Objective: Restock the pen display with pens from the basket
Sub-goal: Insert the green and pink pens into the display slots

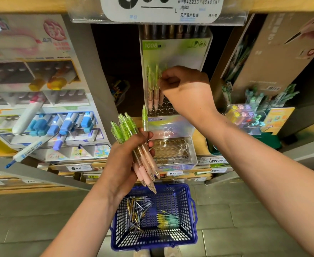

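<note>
Your right hand [185,89] covers the top of one pen [161,100], so its grip is unclear. The price tag [159,8] at upper centre is cut off.

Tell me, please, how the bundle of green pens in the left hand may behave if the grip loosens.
The pens look like stiff, smooth plastic, so they would probably slide apart; they fan out above the left hand. Their round barrels would likely roll. They seem light: one hand holds many.
</note>
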Tool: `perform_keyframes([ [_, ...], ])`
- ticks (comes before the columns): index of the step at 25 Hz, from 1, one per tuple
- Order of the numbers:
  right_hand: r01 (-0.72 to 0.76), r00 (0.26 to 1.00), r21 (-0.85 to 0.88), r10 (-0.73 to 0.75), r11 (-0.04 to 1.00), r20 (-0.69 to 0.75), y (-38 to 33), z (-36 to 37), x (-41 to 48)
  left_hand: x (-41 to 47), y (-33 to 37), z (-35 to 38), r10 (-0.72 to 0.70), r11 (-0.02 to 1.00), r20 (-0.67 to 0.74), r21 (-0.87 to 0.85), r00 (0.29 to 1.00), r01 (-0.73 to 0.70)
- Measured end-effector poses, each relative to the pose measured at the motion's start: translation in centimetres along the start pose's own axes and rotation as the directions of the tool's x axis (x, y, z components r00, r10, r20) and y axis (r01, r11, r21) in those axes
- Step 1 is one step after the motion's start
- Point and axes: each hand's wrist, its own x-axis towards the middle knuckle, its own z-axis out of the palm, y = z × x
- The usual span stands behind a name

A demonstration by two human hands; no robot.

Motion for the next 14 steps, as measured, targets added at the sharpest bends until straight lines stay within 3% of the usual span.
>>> perform_keyframes([
  [7, -0.132, 0.978, -0.101, 0.146, 0.986, 0.148, -0.1, -0.3, -1.6, 0.4, 0.1, 0.4, 0.001, 1.000, 0.013, 0.007, 1.000, -0.002],
  [9, -0.260, 0.908, 0.010, 0.241, 0.966, 0.342, -0.4, -1.1, -2.6, 0.5, 0.1, 0.5, 0.000, 1.000, 0.026, 0.001, 1.000, 0.000],
  [11, -0.409, 0.761, 0.138, 0.253, 0.902, 0.597, -0.7, -1.8, -3.7, 0.6, 0.0, 0.5, -0.007, 1.000, 0.036, -0.017, 0.999, 0.008],
  [12, -0.484, 0.700, 0.194, 0.245, 0.853, 0.671, -0.7, -2.0, -4.1, 0.7, -0.1, 0.6, -0.010, 0.999, 0.044, -0.031, 0.999, 0.011],
  [14, -0.570, 0.670, 0.259, 0.258, 0.780, 0.696, -0.6, -1.9, -4.4, 0.7, -0.1, 0.7, -0.011, 0.998, 0.069, -0.063, 0.998, 0.015],
])
